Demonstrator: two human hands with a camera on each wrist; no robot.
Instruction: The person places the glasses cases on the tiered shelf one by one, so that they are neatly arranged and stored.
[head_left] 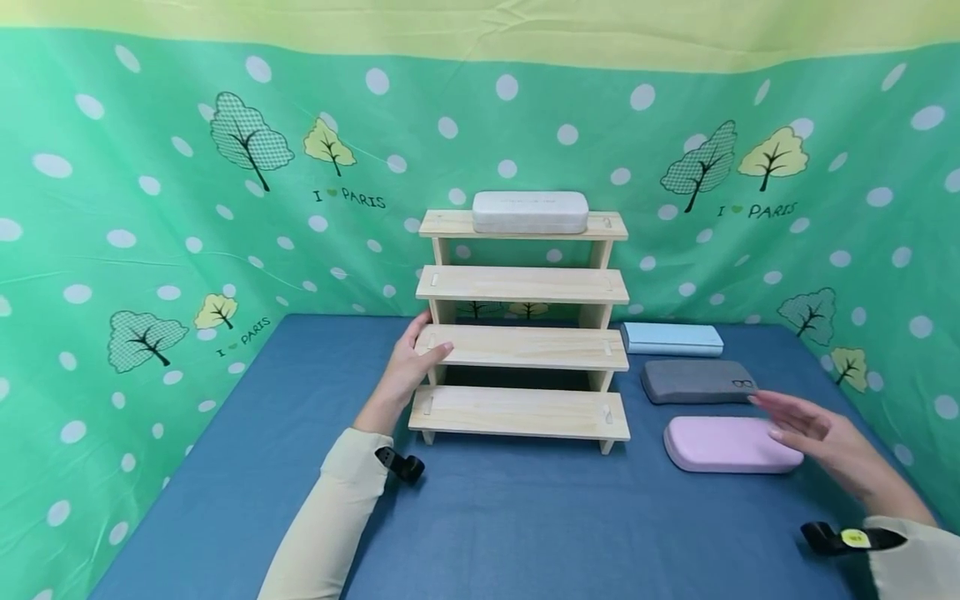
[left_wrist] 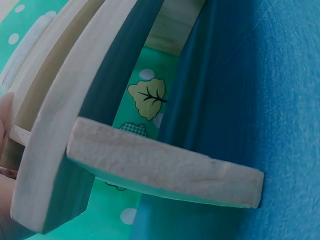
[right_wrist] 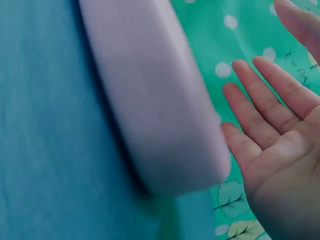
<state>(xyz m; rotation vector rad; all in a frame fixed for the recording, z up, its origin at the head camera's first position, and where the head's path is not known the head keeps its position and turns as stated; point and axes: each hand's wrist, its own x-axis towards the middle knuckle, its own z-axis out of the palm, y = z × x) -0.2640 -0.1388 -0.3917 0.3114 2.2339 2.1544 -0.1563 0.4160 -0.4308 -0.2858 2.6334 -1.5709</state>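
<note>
A tiered wooden display shelf [head_left: 521, 346] stands upright on the blue cloth. My left hand [head_left: 408, 358] grips the left end of one of its middle boards, thumb on top and fingers at the side and partly hidden. On the top board lies a white glasses case [head_left: 530, 212]. To the right of the shelf is a column of cases: light blue [head_left: 672, 339] at the back, grey [head_left: 697, 382] with a glasses mark in the middle, pink [head_left: 723, 444] in front. Over the right ends of the grey and pink cases hovers my right hand [head_left: 813, 433], fingers extended, palm bare in the right wrist view.
Blue cloth [head_left: 570, 525] covers the table. A green dotted curtain [head_left: 465, 117] with printed trees hangs behind and at both sides, close behind the shelf. Black wrist cameras [head_left: 401, 464] sit on both sleeves.
</note>
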